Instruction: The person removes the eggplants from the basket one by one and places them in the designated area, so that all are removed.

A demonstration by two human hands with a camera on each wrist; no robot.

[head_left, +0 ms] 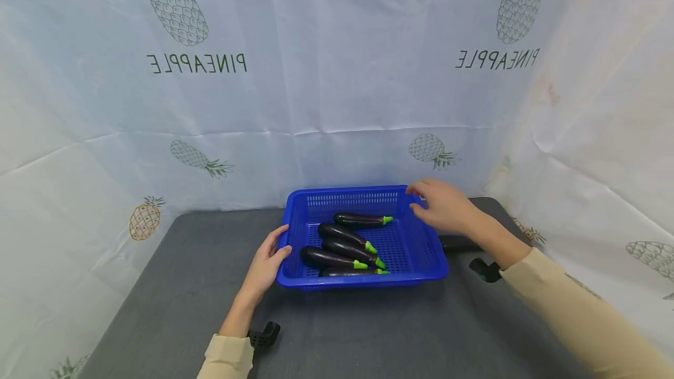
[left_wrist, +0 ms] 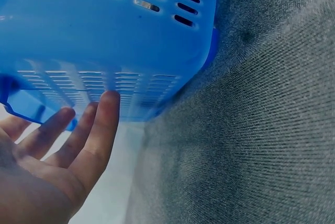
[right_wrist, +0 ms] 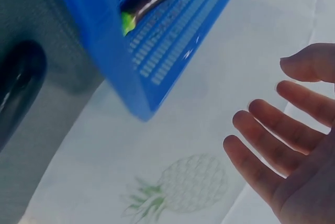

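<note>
A blue plastic basket [head_left: 363, 282] stands on the dark table with several eggplants [head_left: 326, 258] inside, dark purple with green stem ends. My left hand [head_left: 267, 262] is at the basket's left rim, thumb and index tip right at the edge. In the left wrist view, loosely straight, spread fingers [left_wrist: 102, 130] lie against the basket's slotted outer wall. Over the basket's back right corner hovers my right hand [head_left: 441, 206], which holds nothing. Its fingers [right_wrist: 261, 164] are spread and slightly bent, apart from the basket in the right wrist view.
Another eggplant [head_left: 458, 243] lies on the table right of the basket, partly behind my right forearm. Black wrist-worn pieces [head_left: 265, 335] show by both sleeves. A white cloth [head_left: 347, 92] with pineapple prints hangs behind the dark grey table [head_left: 337, 332] and along its sides.
</note>
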